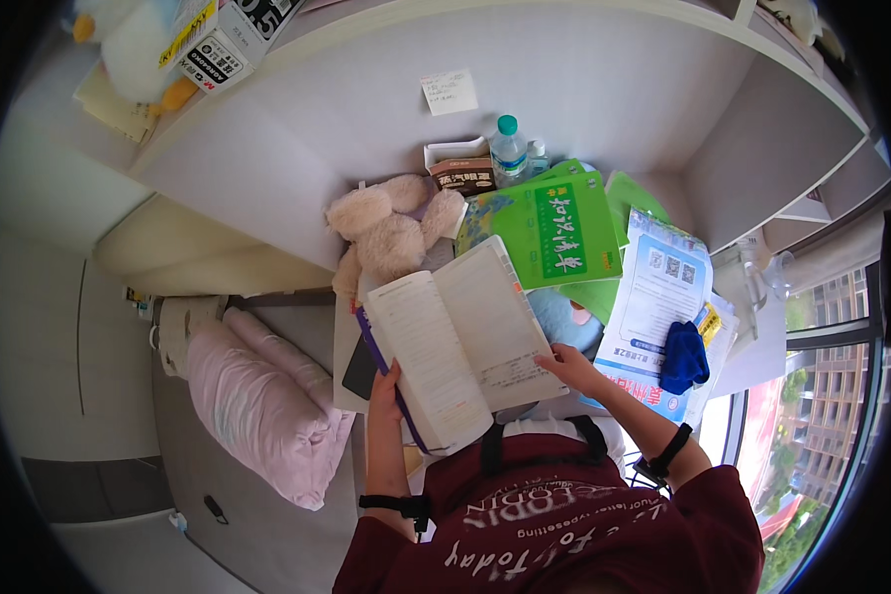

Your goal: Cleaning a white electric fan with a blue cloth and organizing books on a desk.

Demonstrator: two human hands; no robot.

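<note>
An open notebook (482,334) with a purple cover edge lies spread before me, tilted, its lower end close to my body. Handwriting shows on both pages, too small to read. My left hand (387,392) grips its lower left edge, thumb on top and the other fingers hidden underneath. At the lower right corner, my right hand (573,369) pinches the right-hand page side, thumb resting on the paper. Just beyond the notebook are a green book (564,230) and a fluffy beige plush toy (393,237). A light-blue plush (557,315) is partly covered by the notebook.
A water bottle (509,156), a small bottle (537,160) and a brown box (460,174) stand at the desk's back. Printed papers (646,297) carry a dark-blue cloth item (684,358) at right. Pink bedding (260,401) lies left. A shelf (386,22) overhangs the desk.
</note>
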